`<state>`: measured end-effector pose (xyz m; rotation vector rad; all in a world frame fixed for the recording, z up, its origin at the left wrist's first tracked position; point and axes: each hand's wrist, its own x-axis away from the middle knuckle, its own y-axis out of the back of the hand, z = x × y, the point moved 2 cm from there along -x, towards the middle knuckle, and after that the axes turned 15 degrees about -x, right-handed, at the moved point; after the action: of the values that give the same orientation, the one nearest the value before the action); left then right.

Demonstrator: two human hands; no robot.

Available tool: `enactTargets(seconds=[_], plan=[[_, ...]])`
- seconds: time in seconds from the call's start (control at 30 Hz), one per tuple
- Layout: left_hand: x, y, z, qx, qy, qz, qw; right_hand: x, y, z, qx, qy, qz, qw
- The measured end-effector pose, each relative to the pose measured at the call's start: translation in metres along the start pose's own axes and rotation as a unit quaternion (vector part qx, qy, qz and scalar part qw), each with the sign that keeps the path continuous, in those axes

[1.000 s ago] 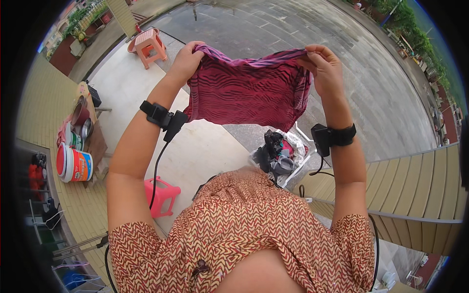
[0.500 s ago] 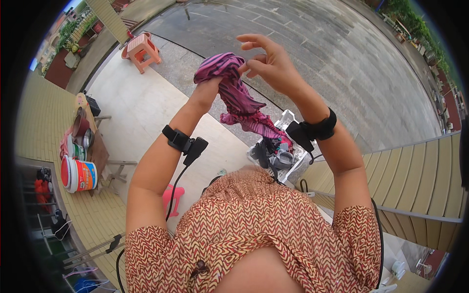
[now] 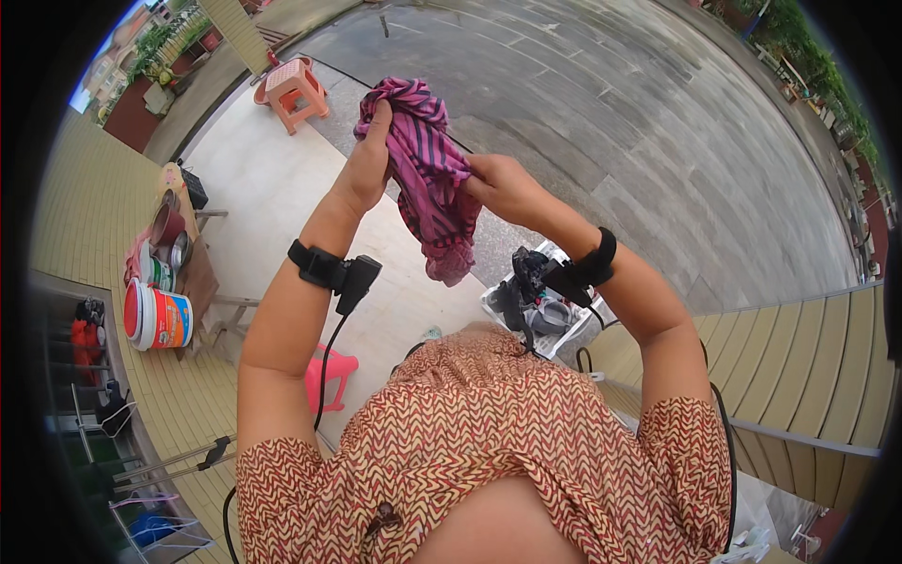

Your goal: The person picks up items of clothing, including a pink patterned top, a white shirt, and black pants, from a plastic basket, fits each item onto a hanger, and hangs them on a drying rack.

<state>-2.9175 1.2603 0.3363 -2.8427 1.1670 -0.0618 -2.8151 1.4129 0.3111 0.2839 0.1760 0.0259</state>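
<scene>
Head view shows a person with both arms lifted in front of the chest, and between the hands there is a pink striped cloth (image 3: 427, 174) — bunched together, not spread out. The left hand (image 3: 365, 169) grips the upper part of the cloth, the fingers closed around the fabric so that the top of the bundle stands out above them. The right hand (image 3: 503, 188) holds the cloth from the other side, near its middle, with the fingers curled shut on it. The lower end of the cloth hangs free below both hands.

Each wrist carries a black strap with a small device: the left wrist band (image 3: 319, 266) has a cable running down from it, and the right wrist band (image 3: 592, 263) sits just under the hand.

Below the hands, on the pale paved ground, stands a white basket (image 3: 554, 324) with dark clothes inside. An orange plastic stool (image 3: 291, 89) stands well apart, higher up in the picture — and a pink stool (image 3: 331, 371) is close to the person's left side. At the left edge a wooden bench carries a white and orange bucket (image 3: 155, 315).
</scene>
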Motion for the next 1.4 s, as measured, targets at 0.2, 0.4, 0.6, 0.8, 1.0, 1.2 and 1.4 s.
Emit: enactTargets(seconds=[0.2, 0.4, 0.6, 0.8, 1.0, 1.2, 1.4], plan=[[-0.007, 0.045, 0.038, -0.152, 0.114, -0.036, 0.981, -0.011, -0.001, 0.019, 0.005, 0.044, -0.127, 0.991], [-0.005, 0.03, 0.058, -0.465, 0.135, 0.086, 0.871, -0.019, 0.006, 0.033, -0.137, 0.069, -0.166, 0.974], [-0.005, -0.008, 0.083, -0.472, 0.036, 0.072, 0.878, 0.004, 0.033, 0.041, -0.236, 0.006, -0.279, 0.931], [0.017, -0.051, 0.115, -0.462, -0.095, 0.029, 0.881, 0.037, 0.059, 0.039, -0.255, -0.027, -0.372, 0.892], [-0.006, -0.062, 0.168, -0.452, -0.02, 0.057, 0.89, 0.068, 0.044, 0.04, -0.258, -0.033, -0.432, 0.864], [-0.002, -0.083, 0.205, -0.355, 0.058, 0.29, 0.887, 0.113, 0.053, 0.015, -0.234, -0.009, -0.449, 0.862], [-0.03, -0.079, 0.163, -0.187, 0.14, 0.163, 0.959, 0.189, 0.064, -0.012, -0.208, -0.039, -0.516, 0.83]])
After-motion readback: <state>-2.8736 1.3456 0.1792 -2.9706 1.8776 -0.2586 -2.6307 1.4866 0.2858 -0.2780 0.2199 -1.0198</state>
